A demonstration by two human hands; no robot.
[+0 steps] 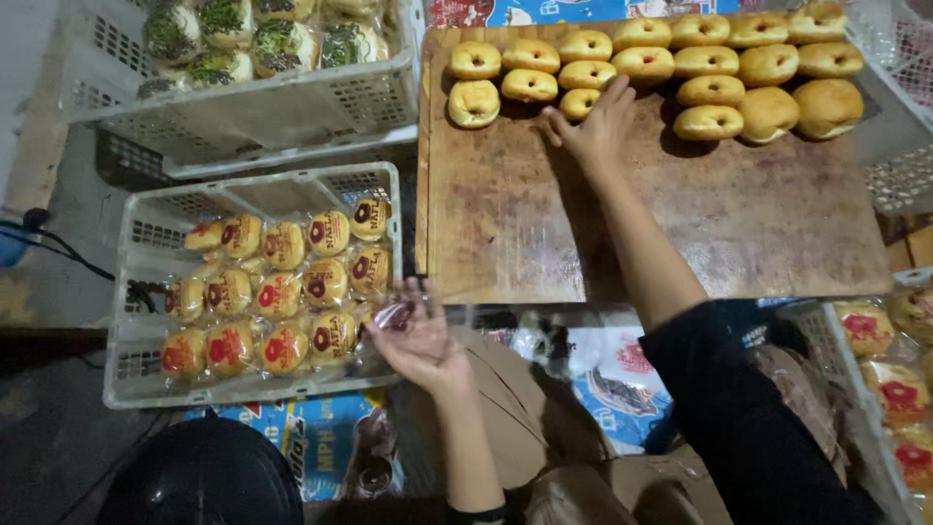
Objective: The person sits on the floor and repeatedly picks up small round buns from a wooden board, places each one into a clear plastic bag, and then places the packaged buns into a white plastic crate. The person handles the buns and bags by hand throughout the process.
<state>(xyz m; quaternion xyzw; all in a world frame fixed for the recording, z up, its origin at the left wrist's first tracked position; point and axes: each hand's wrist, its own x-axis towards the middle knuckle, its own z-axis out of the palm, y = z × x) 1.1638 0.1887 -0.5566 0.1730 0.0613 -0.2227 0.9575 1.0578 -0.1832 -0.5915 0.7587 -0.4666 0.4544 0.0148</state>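
Observation:
My right hand (595,126) reaches across a brown wooden board (544,233), fingers spread, touching a small golden bun (580,103) at the front of several rows of buns (709,58). My left hand (418,335) hovers near the right edge of a white plastic crate (131,292) and pinches a clear plastic wrapper (397,313) with a red print. The crate holds several wrapped buns (282,292) with red labels.
A second white crate (243,107) at the back left holds buns with dark green topping (243,34). Another crate with wrapped buns (889,389) stands at the right edge. A dark round object (204,476) sits at the bottom left. Printed bags (612,379) lie below the board.

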